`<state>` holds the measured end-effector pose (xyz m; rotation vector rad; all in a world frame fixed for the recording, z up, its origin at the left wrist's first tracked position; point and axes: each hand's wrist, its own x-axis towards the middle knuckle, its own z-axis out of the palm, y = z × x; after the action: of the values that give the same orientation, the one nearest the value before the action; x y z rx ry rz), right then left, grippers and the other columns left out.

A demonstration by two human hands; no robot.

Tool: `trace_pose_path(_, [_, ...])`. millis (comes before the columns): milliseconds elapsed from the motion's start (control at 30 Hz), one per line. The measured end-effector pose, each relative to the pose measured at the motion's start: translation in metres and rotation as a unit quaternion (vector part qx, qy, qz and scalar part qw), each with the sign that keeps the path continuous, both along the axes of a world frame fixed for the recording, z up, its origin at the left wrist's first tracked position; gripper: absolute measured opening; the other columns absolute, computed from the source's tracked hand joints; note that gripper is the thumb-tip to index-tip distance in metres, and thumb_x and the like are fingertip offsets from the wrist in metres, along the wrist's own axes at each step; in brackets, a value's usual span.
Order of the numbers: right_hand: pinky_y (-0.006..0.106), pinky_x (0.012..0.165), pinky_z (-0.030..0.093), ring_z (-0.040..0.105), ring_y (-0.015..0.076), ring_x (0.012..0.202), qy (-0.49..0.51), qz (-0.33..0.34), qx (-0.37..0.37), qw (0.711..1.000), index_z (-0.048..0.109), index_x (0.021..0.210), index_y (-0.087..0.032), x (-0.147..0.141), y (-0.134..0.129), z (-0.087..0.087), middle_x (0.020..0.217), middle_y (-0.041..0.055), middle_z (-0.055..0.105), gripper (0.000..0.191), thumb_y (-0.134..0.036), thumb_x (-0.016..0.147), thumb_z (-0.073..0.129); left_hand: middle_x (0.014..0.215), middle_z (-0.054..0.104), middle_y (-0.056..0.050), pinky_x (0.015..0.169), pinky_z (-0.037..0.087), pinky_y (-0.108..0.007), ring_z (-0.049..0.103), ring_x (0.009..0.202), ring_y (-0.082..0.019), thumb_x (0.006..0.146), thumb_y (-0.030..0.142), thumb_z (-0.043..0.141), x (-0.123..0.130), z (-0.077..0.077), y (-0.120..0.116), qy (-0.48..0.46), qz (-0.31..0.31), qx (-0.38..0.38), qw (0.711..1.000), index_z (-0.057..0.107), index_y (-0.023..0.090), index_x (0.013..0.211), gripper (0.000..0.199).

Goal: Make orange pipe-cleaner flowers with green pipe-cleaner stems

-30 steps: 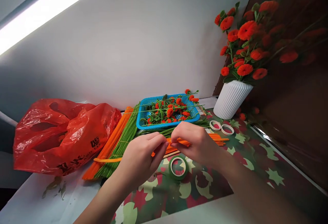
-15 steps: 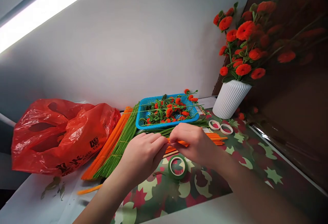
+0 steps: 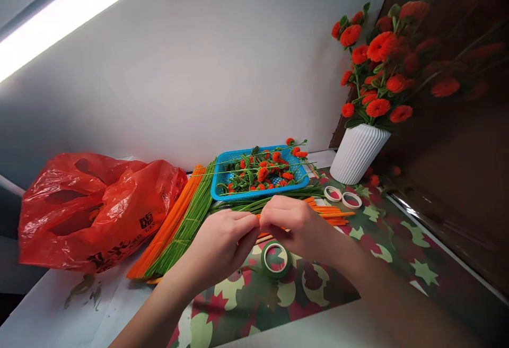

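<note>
My left hand [image 3: 226,236] and my right hand [image 3: 296,223] meet at the fingertips above the patterned cloth. Both are closed in a pinch. A bit of orange shows by the left fingers, but what they hold is mostly hidden. Just below the hands lies a roll of green tape [image 3: 275,259]. Orange stems [image 3: 332,211] and dark green stems [image 3: 246,206] lie behind the hands. Beyond them is a blue basket [image 3: 217,178] of small orange flowers and green leaves.
A red plastic bag [image 3: 99,210] fills the left side, beside orange and green bundles [image 3: 185,231]. At the right stand a white vase [image 3: 358,154] of orange flowers and two white tape rolls [image 3: 351,200]. A wall rises behind.
Both hands have shifted slightly, with the right wrist a little lower. The orange strip that stuck out left of my left forearm is now mostly out of sight.
</note>
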<state>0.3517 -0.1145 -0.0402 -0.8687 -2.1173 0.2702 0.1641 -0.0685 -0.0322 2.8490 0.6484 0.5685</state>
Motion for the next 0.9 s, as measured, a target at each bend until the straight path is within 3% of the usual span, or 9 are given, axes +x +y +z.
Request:
trace_pose_path(267, [0.024,0.062,0.043,0.05,0.014,0.072,-0.011,0.029,-0.035,0.999,0.052,0.077,-0.019,0.001,0.0,-0.001,0.076,0.0027,0.057,0.022,0.0,0.084,0.044,0.058,0.045,0.003,0.049,0.032,-0.022,0.037,0.053,-0.01,0.095,0.023,0.037,0.001,0.004,0.005,-0.002,-0.022,-0.201,0.979,0.059,0.016,0.071,0.033])
trace_pose_path(433, [0.024,0.066,0.046,0.054,0.0139,0.074,0.009,0.015,-0.031,0.999,0.055,0.081,-0.019,0.003,0.001,0.001,0.078,0.0024,0.061,0.018,-0.003,0.086,0.048,0.059,0.047,0.003,0.048,0.033,-0.02,0.039,0.053,-0.009,0.096,0.026,0.038,0.001,-0.001,0.01,-0.019,-0.014,-0.235,0.972,0.06,0.016,0.072,0.034])
trace_pose_path(500, [0.024,0.07,0.047,0.057,0.0134,0.077,0.033,-0.012,-0.06,0.998,0.056,0.085,-0.019,0.008,-0.001,0.007,0.083,0.0016,0.063,0.013,-0.006,0.082,0.057,0.06,0.05,0.003,0.049,0.034,-0.021,0.042,0.054,-0.009,0.096,0.025,0.039,0.001,-0.003,0.01,-0.036,-0.003,-0.18,0.983,0.059,0.016,0.073,0.031])
trace_pose_path(633, [0.026,0.076,0.046,0.059,0.0149,0.084,0.054,-0.055,-0.178,0.981,0.06,0.088,-0.019,0.02,-0.002,0.021,0.088,0.0006,0.064,0.012,-0.021,0.078,0.067,0.064,0.057,0.001,0.055,0.035,-0.024,0.046,0.057,-0.011,0.095,0.02,0.042,0.002,-0.006,0.009,-0.065,0.004,0.053,0.996,0.058,0.017,0.076,0.025])
trace_pose_path(733, [0.024,0.064,0.043,0.056,0.0134,0.072,0.045,-0.004,-0.318,0.947,0.061,0.081,-0.017,0.023,0.002,0.022,0.077,0.0,0.062,0.014,-0.028,0.087,0.055,0.062,0.057,0.001,0.055,0.033,-0.027,0.043,0.054,-0.013,0.097,0.021,0.038,0.002,-0.008,0.009,-0.038,-0.014,0.171,0.985,0.059,0.018,0.077,0.029])
trace_pose_path(800, [0.022,0.057,0.04,0.052,0.0116,0.064,0.065,0.036,-0.397,0.915,0.059,0.074,-0.016,0.021,0.005,0.018,0.069,-0.0007,0.059,0.021,-0.026,0.089,0.048,0.061,0.055,0.001,0.054,0.032,-0.028,0.041,0.052,-0.013,0.098,0.021,0.036,0.003,-0.008,0.008,-0.02,-0.026,0.21,0.977,0.058,0.019,0.075,0.032])
trace_pose_path(900, [0.02,0.052,0.035,0.043,0.0091,0.056,0.118,0.059,-0.46,0.878,0.055,0.069,-0.015,0.016,0.008,0.011,0.061,-0.0034,0.05,0.02,-0.022,0.086,0.047,0.061,0.053,0.002,0.054,0.031,-0.029,0.041,0.053,-0.014,0.097,0.02,0.039,0.003,-0.008,0.007,-0.02,-0.031,0.245,0.969,0.058,0.019,0.075,0.029])
